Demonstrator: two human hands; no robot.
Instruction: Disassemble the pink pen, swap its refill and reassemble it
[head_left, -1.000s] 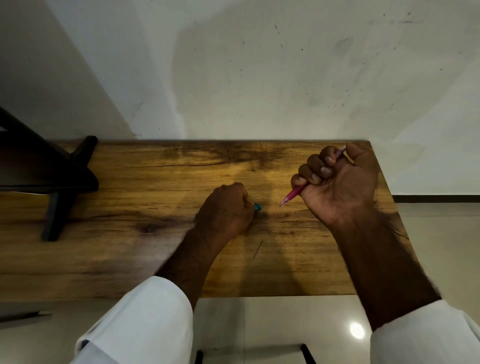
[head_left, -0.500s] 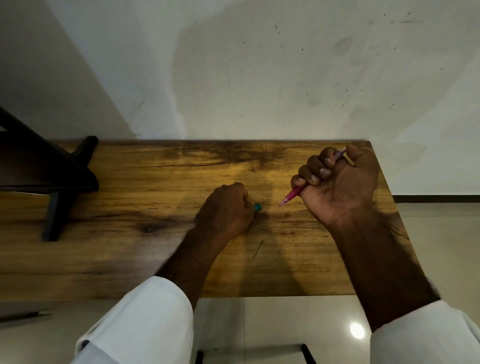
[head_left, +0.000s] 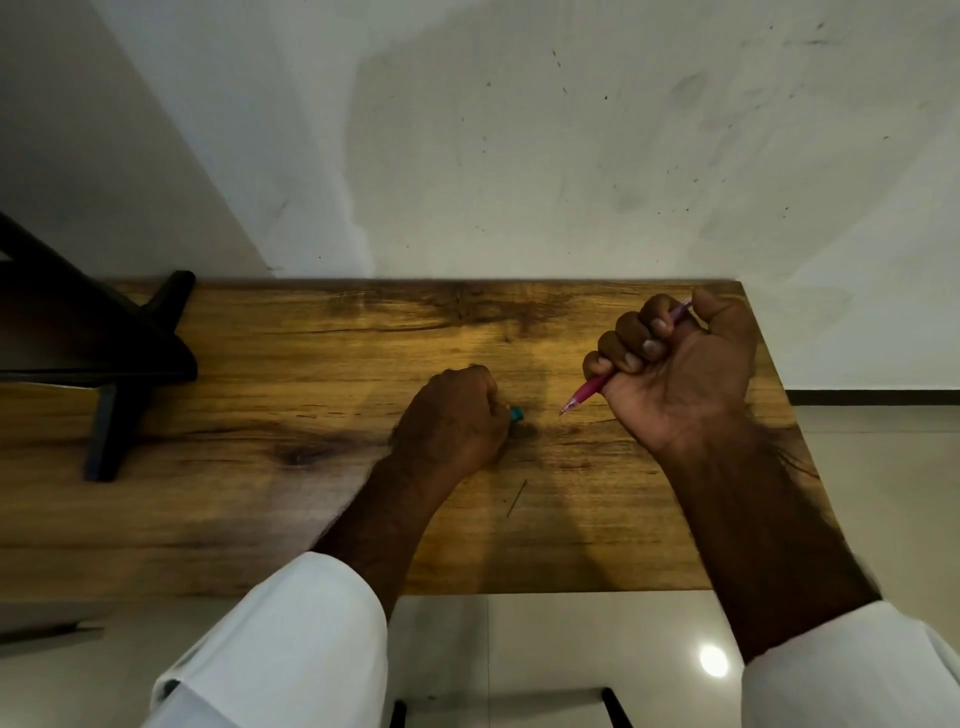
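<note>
Pink pen (head_left: 588, 392) in right hand (head_left: 685, 374) — left hand (head_left: 451, 415) grips teal piece (head_left: 516, 414).

The left hand (head_left: 452, 415) is a knuckles-up fist at the end of a bare forearm that reaches forward from a white left sleeve (head_left: 280, 644). A teal piece (head_left: 516, 413) peeks from its curled fingers. The right hand (head_left: 680, 374) is held palm toward the camera, fingers (head_left: 623, 338) and thumb wrapped round the pink pen (head_left: 589, 392), forearm bare above the right sleeve (head_left: 857, 670).
</note>
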